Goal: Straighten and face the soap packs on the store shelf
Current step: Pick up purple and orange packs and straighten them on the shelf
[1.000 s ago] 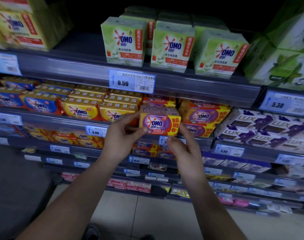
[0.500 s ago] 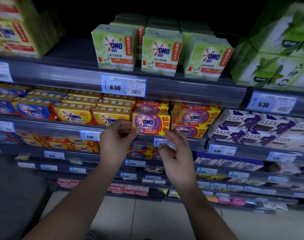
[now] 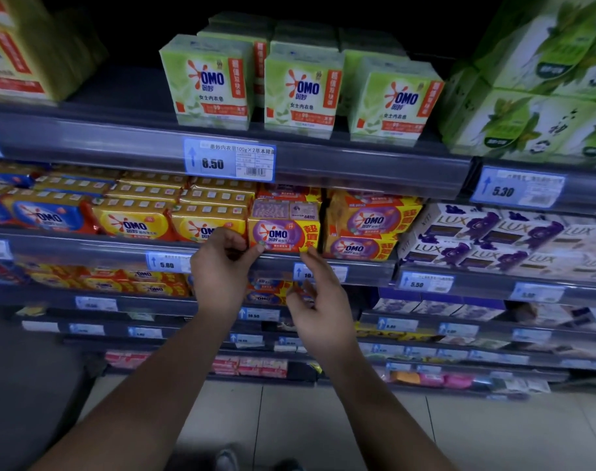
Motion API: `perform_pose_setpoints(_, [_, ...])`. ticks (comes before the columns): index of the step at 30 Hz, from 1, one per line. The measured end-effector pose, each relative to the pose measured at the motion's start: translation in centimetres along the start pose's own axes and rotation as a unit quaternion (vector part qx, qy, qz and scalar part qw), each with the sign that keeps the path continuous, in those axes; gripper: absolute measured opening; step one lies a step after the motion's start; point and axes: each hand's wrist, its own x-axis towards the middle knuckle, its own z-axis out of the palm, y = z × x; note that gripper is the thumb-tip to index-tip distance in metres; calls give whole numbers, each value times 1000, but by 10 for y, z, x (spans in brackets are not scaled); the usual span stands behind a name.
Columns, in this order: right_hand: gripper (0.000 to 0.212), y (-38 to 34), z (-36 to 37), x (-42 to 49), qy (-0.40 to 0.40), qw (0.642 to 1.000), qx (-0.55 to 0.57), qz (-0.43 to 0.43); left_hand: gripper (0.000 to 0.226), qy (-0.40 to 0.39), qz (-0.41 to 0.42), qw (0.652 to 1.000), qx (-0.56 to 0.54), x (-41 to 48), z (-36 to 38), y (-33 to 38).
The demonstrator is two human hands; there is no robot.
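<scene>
A purple-and-yellow OMO soap pack [image 3: 284, 231] stands face-out at the front edge of the middle shelf [image 3: 86, 248], between yellow OMO packs [image 3: 137, 226] on its left and a stack of two purple OMO packs [image 3: 367, 232] on its right. My left hand [image 3: 221, 270] pinches its lower left corner, thumb on the front. My right hand [image 3: 320, 300] is lower, fingers spread, with only the index fingertip touching the pack's lower right corner.
Green OMO boxes [image 3: 300, 93] stand on the shelf above, over an 8.50 price tag [image 3: 230, 159]. White LUX soap boxes [image 3: 486, 239] fill the right of the middle shelf. More soap rows sit on the lower shelves [image 3: 120, 283]. Tiled floor [image 3: 289, 426] lies below.
The purple OMO pack, held in front of the shelf a second ago, now rests in its slot. My right hand has slid down off its side to the lower corner.
</scene>
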Motion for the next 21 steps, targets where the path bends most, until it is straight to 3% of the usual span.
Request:
perform_pose_setpoints(6, [77, -10, 11, 3, -26, 997, -68, 9, 28, 11, 16, 1000, 2, 7, 3, -2])
perform_pose_setpoints(10, [71, -15, 4, 8, -9, 999, -29, 35, 28, 6, 32, 999, -9, 4, 1, -4])
perform_pose_setpoints(12, [59, -16, -6, 7, 33, 998, 27, 41, 27, -2, 51, 998, -40, -1, 0, 0])
perform_pose_setpoints(15, [39, -17, -27, 8, 176, 981, 81, 21, 23, -40, 96, 991, -87, -9, 4, 21])
perform_pose_setpoints(18, [35, -18, -54, 6, 289, 949, 125, 4, 17, -102, 132, 977, -133, -11, 12, 54])
perform_pose_setpoints(21, [47, -17, -78, 8, 312, 939, 143, -2, 54, -161, 141, 969, -119, -7, 27, 85])
